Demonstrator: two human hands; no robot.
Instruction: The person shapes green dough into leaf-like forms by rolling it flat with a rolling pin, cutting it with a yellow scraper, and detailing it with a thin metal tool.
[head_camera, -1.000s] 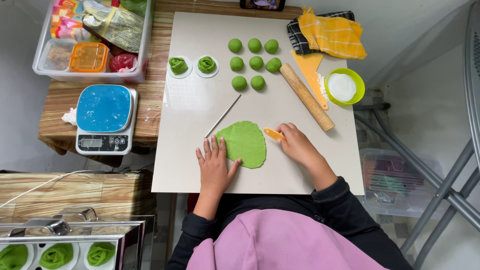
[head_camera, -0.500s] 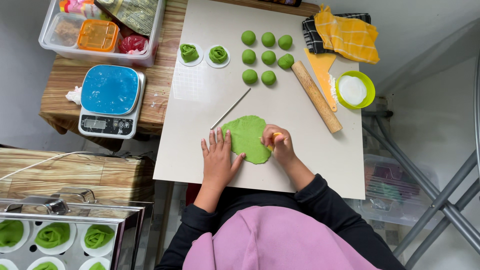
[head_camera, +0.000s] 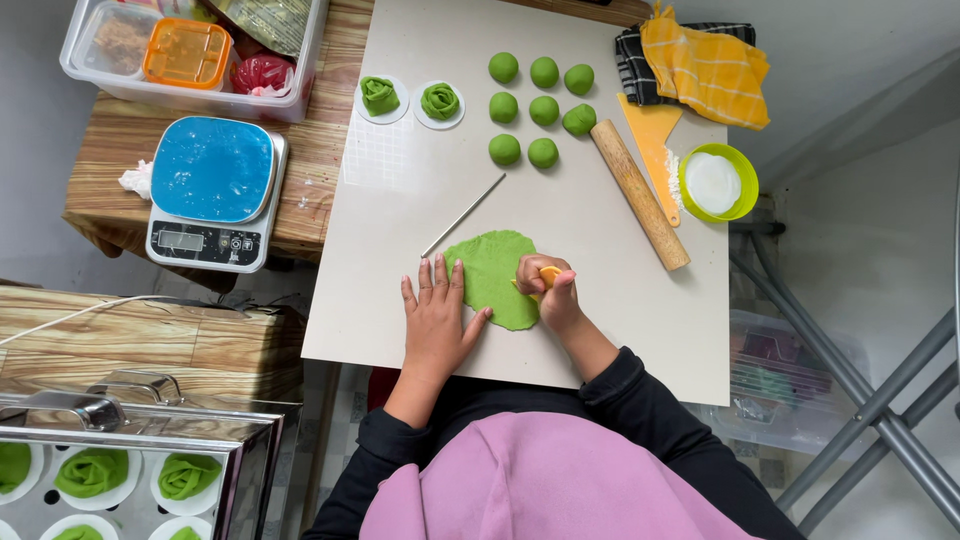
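The left hand (head_camera: 437, 318) lies flat and open on the white board (head_camera: 640, 320), fingers spread. Its fingertips press on the left edge of a flat green dough sheet (head_camera: 492, 272). The right hand (head_camera: 548, 292) is closed tight around a small orange cutter (head_camera: 549, 274), and it sits on the right edge of the same sheet. So the dough is right between the 2 hands, touching both.

How far along is the work? It looks like some is done and a lot is left. 2 green dough roses (head_camera: 380, 95) sit on small white rounds, far up from the left hand. More green roses (head_camera: 92, 472) rest in a metal tray (head_camera: 240, 450), down and to the left of the left hand. Those look finished. 8 green dough balls (head_camera: 543, 105) wait in rows, well above the right hand. They are not rolled flat yet. The sheet under the hands is flat, but it is not shaped into a rose yet.

A thin metal stick (head_camera: 463, 215) lies just above the left hand's fingers. A wooden rolling pin (head_camera: 640, 195) lies up and to the right of the right hand. Past it are a green bowl of white flour (head_camera: 716, 183), an orange scraper (head_camera: 655, 140) and a yellow cloth (head_camera: 705, 65). A blue kitchen scale (head_camera: 212, 195) stands well off to the left of the left hand.
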